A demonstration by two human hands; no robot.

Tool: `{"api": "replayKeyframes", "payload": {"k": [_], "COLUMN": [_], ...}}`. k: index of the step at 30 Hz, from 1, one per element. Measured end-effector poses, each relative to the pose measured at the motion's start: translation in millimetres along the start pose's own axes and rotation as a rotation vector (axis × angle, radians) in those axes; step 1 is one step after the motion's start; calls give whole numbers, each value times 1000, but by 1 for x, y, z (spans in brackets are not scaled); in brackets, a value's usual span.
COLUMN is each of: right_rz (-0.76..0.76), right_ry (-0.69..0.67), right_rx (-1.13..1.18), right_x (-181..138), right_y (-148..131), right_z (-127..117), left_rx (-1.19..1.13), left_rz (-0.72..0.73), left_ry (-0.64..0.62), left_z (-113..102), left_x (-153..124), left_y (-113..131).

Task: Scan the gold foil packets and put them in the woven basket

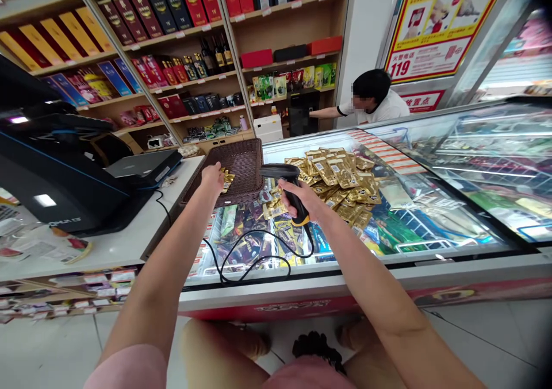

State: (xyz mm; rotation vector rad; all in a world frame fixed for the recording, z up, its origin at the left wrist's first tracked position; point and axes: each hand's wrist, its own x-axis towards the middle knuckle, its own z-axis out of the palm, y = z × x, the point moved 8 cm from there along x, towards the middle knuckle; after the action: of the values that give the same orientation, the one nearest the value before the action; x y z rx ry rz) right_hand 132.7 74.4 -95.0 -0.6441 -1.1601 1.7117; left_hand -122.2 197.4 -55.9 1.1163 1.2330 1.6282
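Observation:
My left hand (213,176) reaches over the brown woven basket (241,159), its fingers closed on a gold packet (227,181). Whether that is one packet or more I cannot tell. In my right hand (305,200) is a black barcode scanner (282,173) with a yellow-orange base, its head turned left toward the basket. From its handle a black cable (254,232) loops over the glass lid. A heap of gold packets (340,173) lies on the lid to the right of the scanner, and some sit just below it.
The glass-topped freezer (431,228) stretches to the right. A dark checkout machine (64,170) stands on the white counter (125,248) at left. Behind are shelves (181,33) of boxes and bottles. A person in a white shirt (390,113) is beyond the freezer.

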Motion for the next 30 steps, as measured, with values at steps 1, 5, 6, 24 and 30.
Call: {"api": "replayKeyframes", "payload": {"k": [1,5,6,24,30], "right_rz": [-6,-25,-25,-55,-94], "right_ry": [3,32,35,25,26], "right_rx": [3,15,21,42,51], "right_x": [0,-2,-2,0,0], "right_y": [-1,-7,-7,-7,-10], "right_z": [-1,-5,-6,-8,-7], "left_rx": [9,276,400,755,286], "left_rz": [3,44,73,328,196], "left_ry": [-18,-647,-792,-537,-335], "left_z": [8,78,89,46,14], "left_x": [-10,-87,-109,-118,-101], "left_y": [1,-4,-10,-40,-16]}}
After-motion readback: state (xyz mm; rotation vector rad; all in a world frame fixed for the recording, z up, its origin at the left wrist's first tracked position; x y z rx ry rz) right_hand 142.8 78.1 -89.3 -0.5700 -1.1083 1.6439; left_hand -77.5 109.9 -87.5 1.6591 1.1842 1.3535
